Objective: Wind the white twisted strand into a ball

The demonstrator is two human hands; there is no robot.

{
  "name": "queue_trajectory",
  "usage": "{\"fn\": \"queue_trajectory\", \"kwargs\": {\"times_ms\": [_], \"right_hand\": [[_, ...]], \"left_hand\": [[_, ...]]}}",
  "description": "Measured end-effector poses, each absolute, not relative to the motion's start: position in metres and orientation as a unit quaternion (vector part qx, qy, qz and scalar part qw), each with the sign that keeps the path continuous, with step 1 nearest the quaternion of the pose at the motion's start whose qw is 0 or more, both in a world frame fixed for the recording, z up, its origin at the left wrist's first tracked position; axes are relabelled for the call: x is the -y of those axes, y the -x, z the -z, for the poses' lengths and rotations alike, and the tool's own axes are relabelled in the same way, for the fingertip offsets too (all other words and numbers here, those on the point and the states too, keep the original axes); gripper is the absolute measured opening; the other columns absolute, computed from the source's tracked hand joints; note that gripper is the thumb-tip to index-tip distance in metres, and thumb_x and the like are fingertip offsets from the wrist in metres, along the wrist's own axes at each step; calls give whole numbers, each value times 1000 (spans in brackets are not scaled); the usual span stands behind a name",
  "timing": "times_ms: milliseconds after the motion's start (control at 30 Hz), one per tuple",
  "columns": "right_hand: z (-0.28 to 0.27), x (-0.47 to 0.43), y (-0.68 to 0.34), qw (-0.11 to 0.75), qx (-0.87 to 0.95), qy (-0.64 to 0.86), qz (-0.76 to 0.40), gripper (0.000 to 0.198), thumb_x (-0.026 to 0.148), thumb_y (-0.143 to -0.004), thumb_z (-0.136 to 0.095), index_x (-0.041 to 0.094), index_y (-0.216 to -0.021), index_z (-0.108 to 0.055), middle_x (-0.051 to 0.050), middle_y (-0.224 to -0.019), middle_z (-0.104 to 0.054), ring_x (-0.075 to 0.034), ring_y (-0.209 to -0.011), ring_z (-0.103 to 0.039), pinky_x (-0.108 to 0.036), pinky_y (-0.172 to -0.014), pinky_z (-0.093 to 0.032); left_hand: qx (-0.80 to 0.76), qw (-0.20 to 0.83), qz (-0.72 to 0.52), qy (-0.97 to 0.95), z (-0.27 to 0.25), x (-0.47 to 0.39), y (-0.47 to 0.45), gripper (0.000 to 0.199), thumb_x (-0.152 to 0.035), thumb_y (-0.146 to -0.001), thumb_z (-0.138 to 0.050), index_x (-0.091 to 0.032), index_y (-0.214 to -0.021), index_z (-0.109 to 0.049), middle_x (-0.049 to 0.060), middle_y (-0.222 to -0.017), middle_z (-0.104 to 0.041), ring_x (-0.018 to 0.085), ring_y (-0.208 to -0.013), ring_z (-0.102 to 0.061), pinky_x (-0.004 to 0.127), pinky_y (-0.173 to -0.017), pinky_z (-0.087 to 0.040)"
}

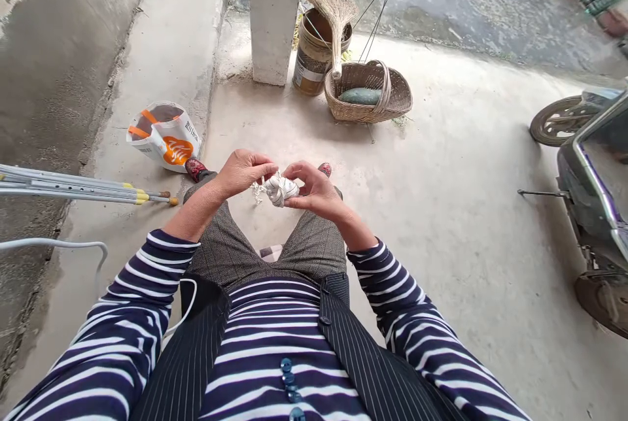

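Over my lap, a small wound bundle of white cord or cloth strip (279, 191) is between my two hands, with knotted, frayed-looking ends dangling on its left side. My right hand (316, 192) grips the bundle from the right, thumb below and fingers above. With thumb and forefinger pinched together, my left hand (245, 172) holds a strand at the bundle's upper left. The fingertips partly cover the strand.
A white and orange bag (169, 136) stands ahead on the left, near crutches (98, 187). Ahead are a pillar (275, 16), a bucket (311, 55) with a straw broom (336, 16), and a wicker basket (367, 114) holding a green gourd (360, 96). A scooter (593, 179) stands right.
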State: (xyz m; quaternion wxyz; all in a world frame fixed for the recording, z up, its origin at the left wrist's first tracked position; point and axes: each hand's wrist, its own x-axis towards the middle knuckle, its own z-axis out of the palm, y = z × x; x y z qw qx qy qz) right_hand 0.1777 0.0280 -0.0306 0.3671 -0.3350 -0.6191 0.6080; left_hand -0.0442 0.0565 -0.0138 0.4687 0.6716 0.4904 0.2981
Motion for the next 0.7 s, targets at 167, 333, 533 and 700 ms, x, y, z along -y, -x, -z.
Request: {"fn": "queue_trajectory", "kwargs": {"times_ms": [167,333,533,700], "right_hand": [[28,-27,-176,395,518,305,-695,75,32,-58,-98,28,-125,-63,-3,-112,-74,-20,-98,-69,-31,-82,-60],[27,-33,-177,442,492,372,-651,55,28,-54,-97,21,-103,-74,-2,-98,-74,-20,-90,-69,-34,-84,-58],[25,-50,-183,526,467,430,-566,52,30,-58,-93,22,-104,-71,-1,-98,-75,-20,-91,-69,-37,-88,-60],[24,-63,-185,553,555,476,-400,43,34,-72,-84,24,-109,-64,-4,-104,-70,-20,-96,-65,-37,-86,-59]], "left_hand": [[-469,555,-296,-620,35,-45,42,48,-57,-81,-69,-10,-76,-76,5,-63,-68,12,-53,-58,21,-51,-45],[-447,571,-265,-636,48,-35,45,49,-57,-87,-64,-12,-70,-72,7,-67,-70,12,-58,-61,21,-55,-49],[-423,608,-248,-624,43,-27,44,47,-55,-90,-63,-12,-72,-70,7,-69,-70,12,-61,-61,20,-57,-50],[-409,641,-235,-606,30,-20,41,47,-56,-89,-64,-12,-75,-70,8,-73,-72,12,-63,-62,22,-59,-50]]}}
